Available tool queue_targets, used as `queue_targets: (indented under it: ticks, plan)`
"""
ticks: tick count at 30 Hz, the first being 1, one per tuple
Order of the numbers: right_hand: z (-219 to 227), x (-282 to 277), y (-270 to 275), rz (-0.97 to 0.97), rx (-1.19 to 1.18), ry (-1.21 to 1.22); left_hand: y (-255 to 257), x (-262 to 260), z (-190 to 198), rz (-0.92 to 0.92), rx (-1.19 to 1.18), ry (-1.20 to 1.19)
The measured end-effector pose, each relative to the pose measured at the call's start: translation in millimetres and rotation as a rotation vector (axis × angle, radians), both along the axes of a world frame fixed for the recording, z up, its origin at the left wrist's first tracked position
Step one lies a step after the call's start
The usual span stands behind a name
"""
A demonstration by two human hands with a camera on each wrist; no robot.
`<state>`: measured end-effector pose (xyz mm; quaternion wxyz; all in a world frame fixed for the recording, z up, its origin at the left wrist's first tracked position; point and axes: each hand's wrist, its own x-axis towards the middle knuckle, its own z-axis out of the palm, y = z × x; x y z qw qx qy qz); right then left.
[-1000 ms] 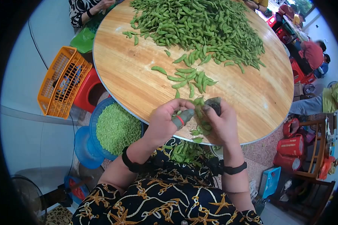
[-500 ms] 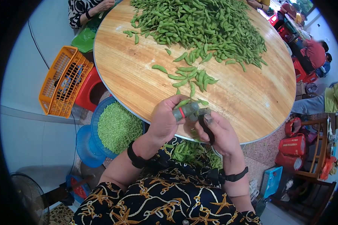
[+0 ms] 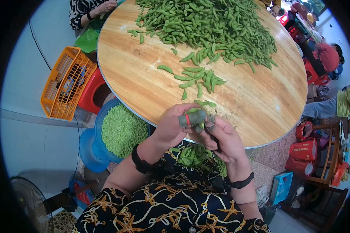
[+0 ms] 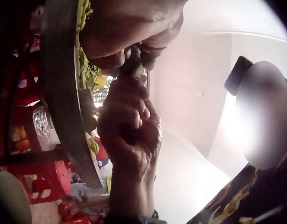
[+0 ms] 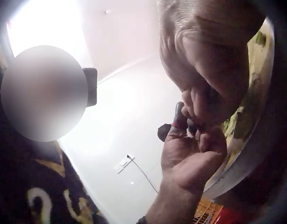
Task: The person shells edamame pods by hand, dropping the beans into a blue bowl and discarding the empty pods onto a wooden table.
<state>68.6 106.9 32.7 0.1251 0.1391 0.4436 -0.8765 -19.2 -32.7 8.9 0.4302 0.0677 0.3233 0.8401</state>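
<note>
In the head view my left hand (image 3: 170,123) holds a green soybean pod (image 3: 193,110) near the table's front edge. Its thumb wears a grey-green cover (image 3: 194,117) with a red band. Fingertips of my right hand (image 3: 228,139) meet the left thumb and pinch at the pod's end, which is largely hidden by the fingers. Dark coverings show on the right fingers. Both wrist views show the hands tip to tip, dim and without a clear pod. Several loose pods (image 3: 200,79) lie just beyond the hands.
A big heap of pods (image 3: 210,31) covers the far side of the round wooden table (image 3: 136,77). Left of it, shelled beans (image 3: 122,132) fill a blue basin (image 3: 101,116) by an orange crate (image 3: 64,85). More pods (image 3: 194,156) lie at the lap. Other people sit around.
My hands were slightly apart, the right one among pods at the table edge. They have come together at the fingertips, and the right hand has moved a little toward the body.
</note>
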Motion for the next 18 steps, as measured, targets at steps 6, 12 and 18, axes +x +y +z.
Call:
queue_targets:
  ticks: [6, 12, 18]
  plan:
    - [-8.0, -2.0, 12.4, -0.105, 0.399, 0.106, 1.1, -2.2, 3.6, 0.344, -0.287, 0.324]
    - [1.1, -4.3, 3.3, -0.28, 1.098, 0.284, 4.0, 10.8, 21.8, 0.199, -0.655, 0.84]
    - [-1.4, 2.1, 2.6, -0.161, 1.284, 0.317, 6.2, 1.5, 1.4, 0.259, -0.508, 0.944]
